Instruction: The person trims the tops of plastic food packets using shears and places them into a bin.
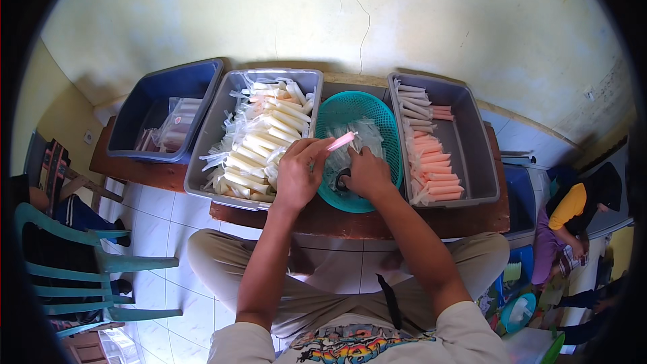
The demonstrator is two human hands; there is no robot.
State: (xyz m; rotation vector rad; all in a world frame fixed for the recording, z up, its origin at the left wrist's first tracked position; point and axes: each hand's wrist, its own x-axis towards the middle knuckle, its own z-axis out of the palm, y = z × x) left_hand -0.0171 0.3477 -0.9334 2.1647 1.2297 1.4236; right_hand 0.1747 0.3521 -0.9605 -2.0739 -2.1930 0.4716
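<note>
Over a teal plastic basket (396, 151), my left hand (302, 169) grips a slim pink-filled plastic tube (341, 141) by its lower end. The tube tilts up to the right. My right hand (370, 171) is closed around scissors with a black handle (343, 180); their blades are mostly hidden by my fingers, close to the tube's tip. Clear plastic scraps (366, 129) lie in the basket under both hands. To the left, a grey tub (317, 86) is heaped with cream-coloured tubes (252, 146). On the right, another grey tub (477, 151) holds pink tubes (434, 167) and whitish ones (412, 101) in rows.
A dark blue tub (151, 83) with packaged tubes (179, 121) stands at the far left of the brown wooden table (323, 222). Behind it rises a cracked wall (303, 20). A green plastic chair (71, 263) is at left. People are at both sides, one in yellow sleeves (568, 207).
</note>
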